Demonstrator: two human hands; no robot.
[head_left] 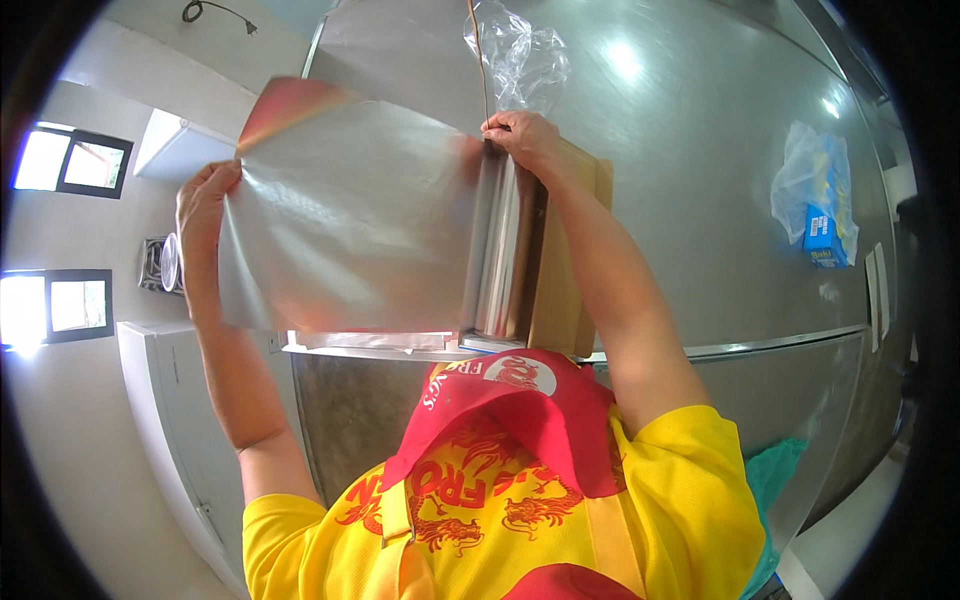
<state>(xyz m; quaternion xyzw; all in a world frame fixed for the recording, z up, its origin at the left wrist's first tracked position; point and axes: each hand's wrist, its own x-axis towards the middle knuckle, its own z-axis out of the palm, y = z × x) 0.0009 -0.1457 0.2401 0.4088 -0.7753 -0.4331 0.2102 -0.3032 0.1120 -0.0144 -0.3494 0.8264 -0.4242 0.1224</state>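
A wide sheet of aluminium foil (350, 220) stretches leftward from a foil roll (508, 250), which lies in a long brown cardboard box (572, 245) at the near edge of the steel table. My left hand (207, 197) is closed on the sheet's left edge, fingers pinching it. At the far end of the roll, my right hand (525, 140) has its fingertips pressed together at the sheet's far right corner. The foil is taut and slightly rippled, reflecting red from my clothing.
Crumpled clear plastic (525, 55) lies on the steel table (690, 190) beyond my right hand, with a thin brown cord (479, 55) beside it. A blue box (825, 235) in a plastic bag sits at the right. A white cabinet (185, 420) stands at the left.
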